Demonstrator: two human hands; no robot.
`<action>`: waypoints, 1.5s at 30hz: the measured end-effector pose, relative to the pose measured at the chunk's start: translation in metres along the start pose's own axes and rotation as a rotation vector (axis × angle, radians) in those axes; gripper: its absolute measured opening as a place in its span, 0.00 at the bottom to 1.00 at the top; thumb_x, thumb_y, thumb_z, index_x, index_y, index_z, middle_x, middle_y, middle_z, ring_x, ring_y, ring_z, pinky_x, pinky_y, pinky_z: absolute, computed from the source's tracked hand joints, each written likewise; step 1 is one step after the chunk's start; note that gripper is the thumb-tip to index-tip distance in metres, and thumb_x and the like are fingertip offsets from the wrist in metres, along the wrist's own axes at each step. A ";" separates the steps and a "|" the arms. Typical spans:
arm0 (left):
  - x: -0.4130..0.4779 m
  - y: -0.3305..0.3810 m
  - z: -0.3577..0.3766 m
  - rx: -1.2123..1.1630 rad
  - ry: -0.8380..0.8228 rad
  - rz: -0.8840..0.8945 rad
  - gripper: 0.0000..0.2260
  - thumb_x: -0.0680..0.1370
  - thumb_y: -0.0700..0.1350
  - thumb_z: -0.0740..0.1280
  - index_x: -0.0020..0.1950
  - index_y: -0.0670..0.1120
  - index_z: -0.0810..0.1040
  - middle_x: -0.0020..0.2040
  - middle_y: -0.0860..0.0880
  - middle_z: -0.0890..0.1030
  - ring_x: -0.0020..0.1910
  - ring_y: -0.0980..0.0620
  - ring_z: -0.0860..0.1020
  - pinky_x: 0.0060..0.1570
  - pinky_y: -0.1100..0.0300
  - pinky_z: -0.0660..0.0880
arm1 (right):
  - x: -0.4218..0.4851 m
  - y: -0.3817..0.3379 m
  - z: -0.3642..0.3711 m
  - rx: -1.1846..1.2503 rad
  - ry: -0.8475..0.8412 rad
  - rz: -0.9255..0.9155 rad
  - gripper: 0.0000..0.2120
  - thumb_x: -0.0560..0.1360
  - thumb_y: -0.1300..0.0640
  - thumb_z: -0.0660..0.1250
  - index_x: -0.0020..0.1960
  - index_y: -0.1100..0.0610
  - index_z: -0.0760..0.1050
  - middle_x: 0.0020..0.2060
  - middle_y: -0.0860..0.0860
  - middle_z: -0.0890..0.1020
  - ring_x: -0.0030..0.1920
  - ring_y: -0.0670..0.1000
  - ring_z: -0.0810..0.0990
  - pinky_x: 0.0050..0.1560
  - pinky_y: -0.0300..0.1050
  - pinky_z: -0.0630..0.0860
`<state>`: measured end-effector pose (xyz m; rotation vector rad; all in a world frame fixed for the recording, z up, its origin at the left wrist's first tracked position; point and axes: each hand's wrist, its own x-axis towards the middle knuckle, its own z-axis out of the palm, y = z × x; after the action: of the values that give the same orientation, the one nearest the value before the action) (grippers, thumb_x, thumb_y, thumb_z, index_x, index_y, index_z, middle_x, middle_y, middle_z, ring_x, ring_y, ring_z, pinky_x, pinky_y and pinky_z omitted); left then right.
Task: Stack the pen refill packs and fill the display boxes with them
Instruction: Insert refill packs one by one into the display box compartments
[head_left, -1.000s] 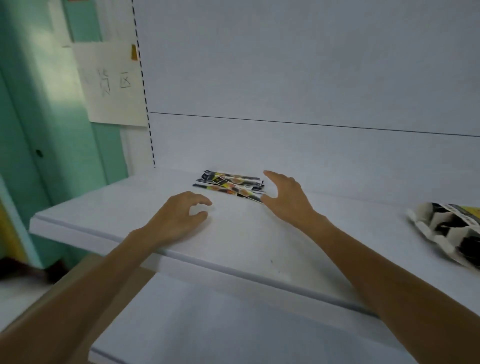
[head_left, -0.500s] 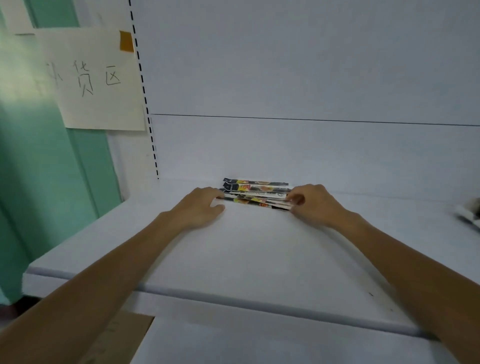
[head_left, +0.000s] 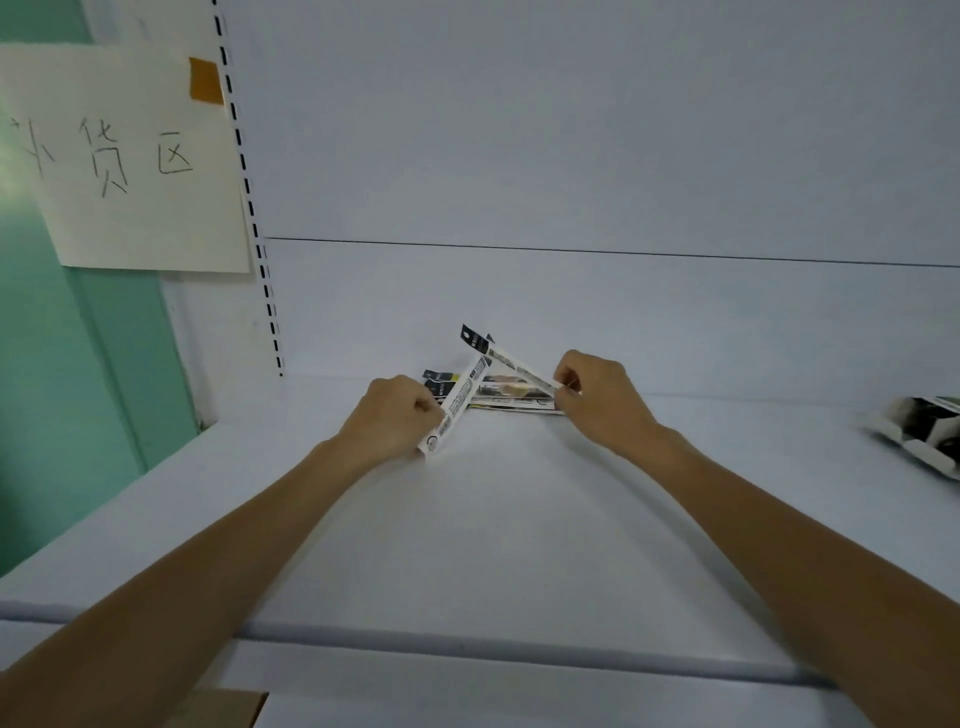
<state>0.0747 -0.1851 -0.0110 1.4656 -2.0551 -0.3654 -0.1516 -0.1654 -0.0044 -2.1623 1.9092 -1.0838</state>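
Since 0.5 s ago each hand has lifted one pack off the pile. Left hand (head_left: 395, 415) pinches left refill pack (head_left: 460, 402) by its low end. Right hand (head_left: 597, 395) pinches right refill pack (head_left: 519, 366). Both packs tilt, tops meeting. Remaining packs (head_left: 511, 402) lie flat on shelf (head_left: 493, 519) between hands. Display box (head_left: 919, 434) sits well apart, far right.

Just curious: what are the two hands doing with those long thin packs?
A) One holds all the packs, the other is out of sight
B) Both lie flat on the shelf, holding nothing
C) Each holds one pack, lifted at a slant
C: the left hand pinches one pack and the right hand another pack, both tilted up with their far ends meeting above the flat packs on the shelf.
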 end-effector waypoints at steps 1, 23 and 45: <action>-0.002 0.006 0.001 -0.166 -0.033 -0.044 0.07 0.76 0.39 0.64 0.41 0.42 0.81 0.37 0.50 0.79 0.32 0.56 0.76 0.29 0.71 0.72 | 0.000 -0.007 0.003 0.018 -0.028 -0.018 0.03 0.73 0.64 0.61 0.46 0.62 0.73 0.40 0.57 0.79 0.41 0.57 0.75 0.39 0.48 0.72; -0.020 -0.007 -0.006 0.323 -0.197 0.223 0.10 0.79 0.52 0.60 0.55 0.53 0.77 0.47 0.55 0.76 0.47 0.55 0.73 0.48 0.59 0.66 | 0.014 -0.002 0.028 -0.472 -0.259 -0.122 0.22 0.75 0.61 0.57 0.69 0.51 0.64 0.59 0.50 0.76 0.60 0.53 0.71 0.56 0.50 0.65; -0.029 -0.006 -0.006 0.373 -0.240 0.265 0.26 0.77 0.59 0.60 0.72 0.53 0.62 0.68 0.53 0.70 0.65 0.52 0.68 0.61 0.57 0.64 | -0.016 -0.026 0.017 -0.212 -0.466 -0.269 0.10 0.74 0.43 0.63 0.51 0.47 0.77 0.48 0.43 0.79 0.47 0.44 0.74 0.49 0.42 0.70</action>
<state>0.0895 -0.1596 -0.0182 1.3775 -2.5827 -0.0519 -0.1203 -0.1516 -0.0121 -2.5511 1.6148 -0.3503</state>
